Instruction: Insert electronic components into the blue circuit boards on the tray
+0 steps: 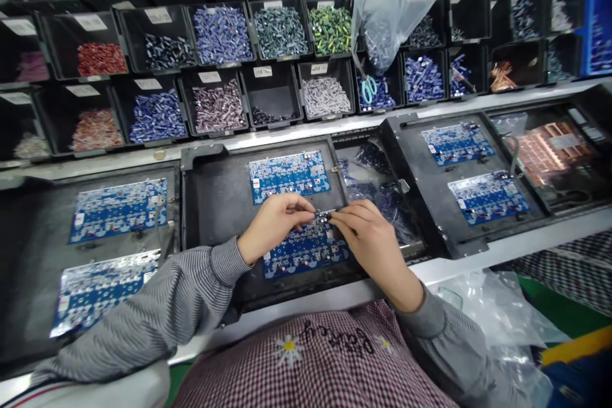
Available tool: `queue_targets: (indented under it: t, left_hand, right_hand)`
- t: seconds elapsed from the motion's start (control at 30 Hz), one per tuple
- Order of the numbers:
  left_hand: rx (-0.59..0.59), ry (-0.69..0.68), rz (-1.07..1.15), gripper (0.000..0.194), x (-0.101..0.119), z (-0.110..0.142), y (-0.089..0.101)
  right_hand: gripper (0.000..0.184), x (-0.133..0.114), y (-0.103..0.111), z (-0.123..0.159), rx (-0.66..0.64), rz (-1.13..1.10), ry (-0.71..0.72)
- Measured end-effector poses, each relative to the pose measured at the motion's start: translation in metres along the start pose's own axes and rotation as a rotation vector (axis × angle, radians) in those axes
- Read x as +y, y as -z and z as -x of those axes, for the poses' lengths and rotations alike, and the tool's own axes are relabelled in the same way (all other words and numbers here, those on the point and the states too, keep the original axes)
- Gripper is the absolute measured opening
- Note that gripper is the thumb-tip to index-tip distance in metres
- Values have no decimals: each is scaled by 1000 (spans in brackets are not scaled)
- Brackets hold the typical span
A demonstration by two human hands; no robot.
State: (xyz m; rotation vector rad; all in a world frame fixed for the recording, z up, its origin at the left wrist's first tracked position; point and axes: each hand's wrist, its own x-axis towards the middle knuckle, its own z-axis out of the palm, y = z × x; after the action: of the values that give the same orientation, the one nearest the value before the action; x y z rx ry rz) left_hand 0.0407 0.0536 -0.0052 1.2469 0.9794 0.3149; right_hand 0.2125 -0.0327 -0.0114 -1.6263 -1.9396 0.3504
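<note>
While the left hand [272, 224] and right hand [375, 245] meet over the lower board [306, 256] in the black tray [201, 156], their fingertips [310, 208] close to a pinch at its upper edge; whether they grip the board or a small part cannot be told. Another board [289, 175] lies above it, and the left board [117, 210] and right board [456, 143] lie in neighbouring trays, all carrying parts; what remains unfitted is unclear. Labels on the bins [220, 35] along the upper frame are too small to read.

Labeled black bins [272, 97] hold electronic components [220, 35], scissors [368, 89] among them.
</note>
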Motion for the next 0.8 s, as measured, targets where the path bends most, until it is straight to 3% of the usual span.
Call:
queue_targets:
  t: [0.13, 0.2, 0.23, 0.27, 0.33, 0.37, 0.43, 0.5, 0.57, 0.67, 0.8]
  left_hand:
    - [-136, 72, 144, 8, 15, -5, 3]
    - [-170, 0, -36, 8, 38, -24, 22]
    - [-121, -70, -191, 8, 53, -37, 38]
    - [-12, -162, -375, 9, 70, -53, 59]
    - [427, -322, -665, 20, 105, -88, 108]
    - [560, -335, -791, 23, 119, -105, 134]
    - [716, -273, -1024, 25, 140, -135, 179]
    - [785, -207, -1146, 23, 148, -157, 207]
    - [850, -199, -1153, 20, 149, -169, 220]
    - [929, -234, -1097, 19, 147, -175, 223]
    - [916, -317, -994, 20, 147, -176, 228]
  right_hand:
    - [19, -11, 11, -20, 95, -153, 52]
    - [17, -9, 15, -41, 107, -175, 79]
    - [15, -5, 16, -53, 117, -171, 76]
    - [13, 0, 16, -66, 126, -162, 66]
    - [11, 13, 14, -89, 140, -142, 45]
    - [11, 20, 11, -98, 137, -137, 39]
    - [12, 34, 6, -110, 117, -151, 40]
    - [15, 45, 1, -117, 82, -173, 34]
    - [17, 52, -2, -120, 45, -171, 23]
    - [18, 56, -5, -126, -4, -126, 2]
    - [14, 56, -13, -135, -72, -83, 51]
